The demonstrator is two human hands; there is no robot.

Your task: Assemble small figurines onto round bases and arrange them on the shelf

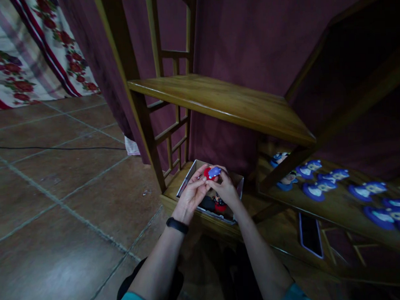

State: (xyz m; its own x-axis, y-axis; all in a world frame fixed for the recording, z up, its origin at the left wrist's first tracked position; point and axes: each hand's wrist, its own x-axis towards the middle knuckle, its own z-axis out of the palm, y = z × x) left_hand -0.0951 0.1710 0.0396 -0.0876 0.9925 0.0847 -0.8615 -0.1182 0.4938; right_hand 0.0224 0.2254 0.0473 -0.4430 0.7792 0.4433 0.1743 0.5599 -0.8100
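A small figurine (214,172), purple-blue on a round red base, is held between my two hands above a box. My left hand (194,189), with a dark band at the wrist, is closed with fingers and thumb on the red base. My right hand (227,189) grips the same figurine from the other side, its fingertips partly hidden. Below them an open cardboard box (240,188) sits on the lowest shelf. Inside it lie another figurine (219,203) with a red base and something black I cannot make out.
A wooden shelf board (217,96) juts out above the box. On the shelf to the right stand several blue-and-white figurines (321,189). A phone (310,235) lies lower right. A black cable (57,148) crosses the tiled floor at left.
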